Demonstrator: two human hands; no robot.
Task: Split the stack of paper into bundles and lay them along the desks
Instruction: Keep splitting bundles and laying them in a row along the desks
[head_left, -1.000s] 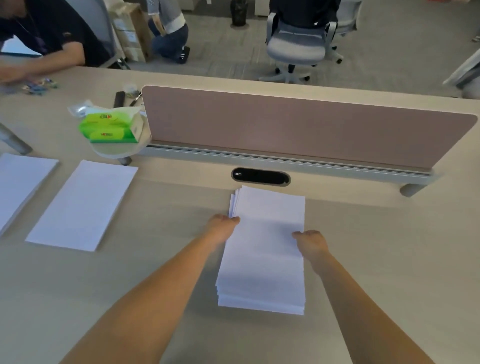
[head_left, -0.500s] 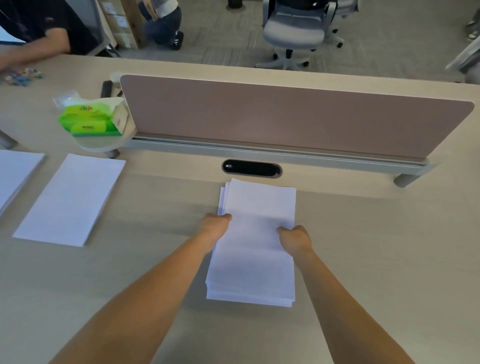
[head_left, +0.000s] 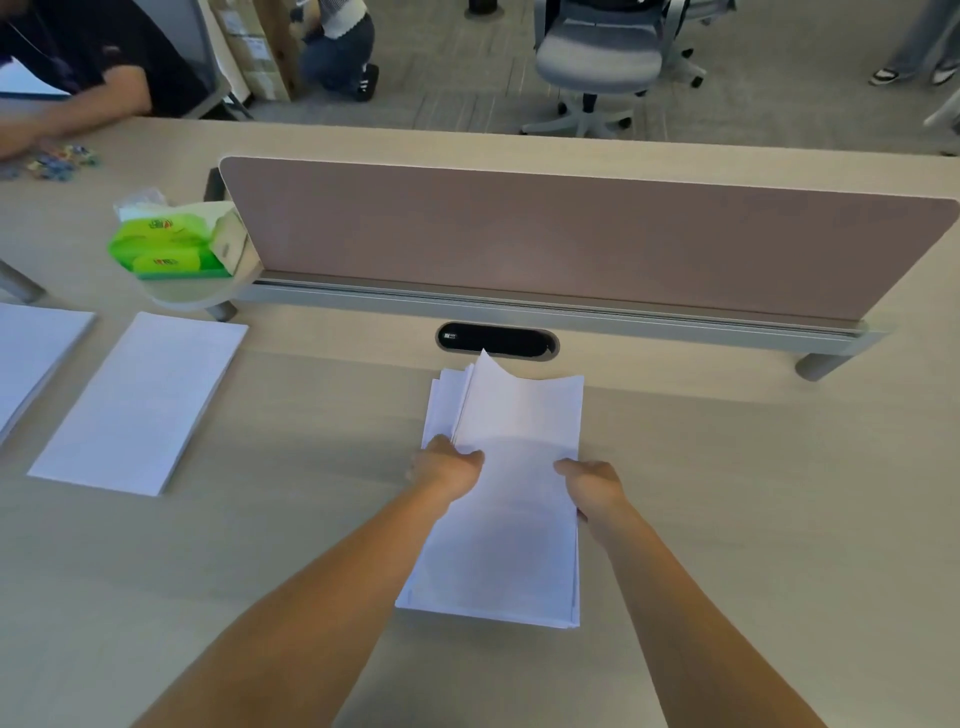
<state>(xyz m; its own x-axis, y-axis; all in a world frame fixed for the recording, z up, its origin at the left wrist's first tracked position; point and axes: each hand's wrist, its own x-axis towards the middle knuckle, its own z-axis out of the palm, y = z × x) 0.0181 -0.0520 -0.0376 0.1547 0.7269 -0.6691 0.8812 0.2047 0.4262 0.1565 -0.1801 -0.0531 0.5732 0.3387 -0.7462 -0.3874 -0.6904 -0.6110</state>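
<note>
A white stack of paper (head_left: 498, 561) lies lengthwise on the desk (head_left: 753, 519) in front of me. My left hand (head_left: 448, 465) grips its left edge and my right hand (head_left: 592, 483) grips its right edge, both about halfway along. The top bundle of sheets (head_left: 519, 410) is lifted and curled at its far end, with lower sheets fanned out to its left. One laid-out bundle (head_left: 140, 400) rests flat at the left, and another bundle (head_left: 31, 353) lies at the far left edge.
A mauve divider panel (head_left: 571, 234) runs across the desk behind a black cable slot (head_left: 496, 340). Green tissue packs (head_left: 171, 244) sit on a small round shelf at its left end. A person's arm (head_left: 67, 111) rests at the far left. Beyond stands a grey office chair (head_left: 602, 52).
The top sheets have lifted and curled at the far end, and lower sheets have fanned out left. Both hands closed in on the stack's edges.
</note>
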